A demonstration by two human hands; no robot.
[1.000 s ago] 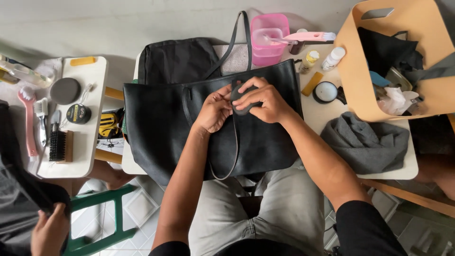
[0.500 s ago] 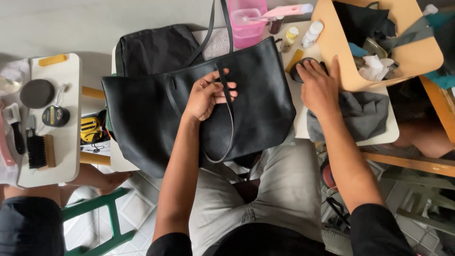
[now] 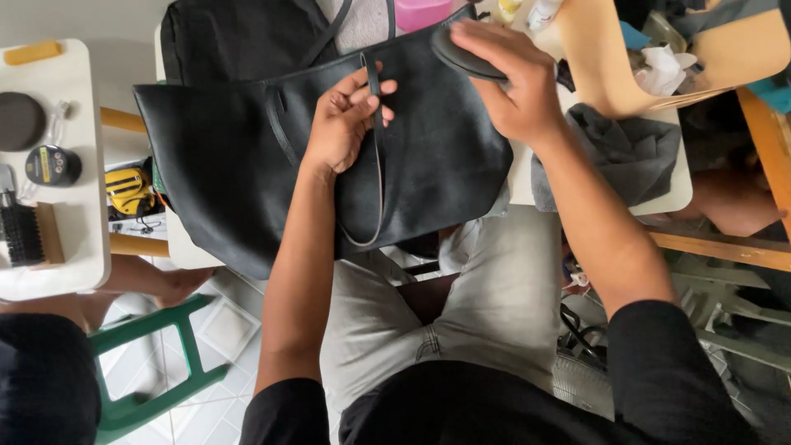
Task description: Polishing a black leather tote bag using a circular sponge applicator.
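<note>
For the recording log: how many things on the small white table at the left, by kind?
Round black tins: 2
Brush: 1
Yellow bar: 1
Total on the white side table: 4, plus a partly cut-off item at the edge.

Bag [image 3: 247, 165] lies across the table [image 3: 185, 251], cloth [image 3: 626, 152] right of it, side table [image 3: 78, 247] with brush [image 3: 25, 235] off left.

The bag [image 3: 247, 165] looks like matt black leather with a fine grain, its strap [image 3: 377, 156] smooth. The cloth [image 3: 618, 156] at the surface's [image 3: 66, 264] right edge is soft grey fabric. The brush [image 3: 29, 235] has a wooden back. The stool [image 3: 156, 363] is glossy green plastic.
</note>
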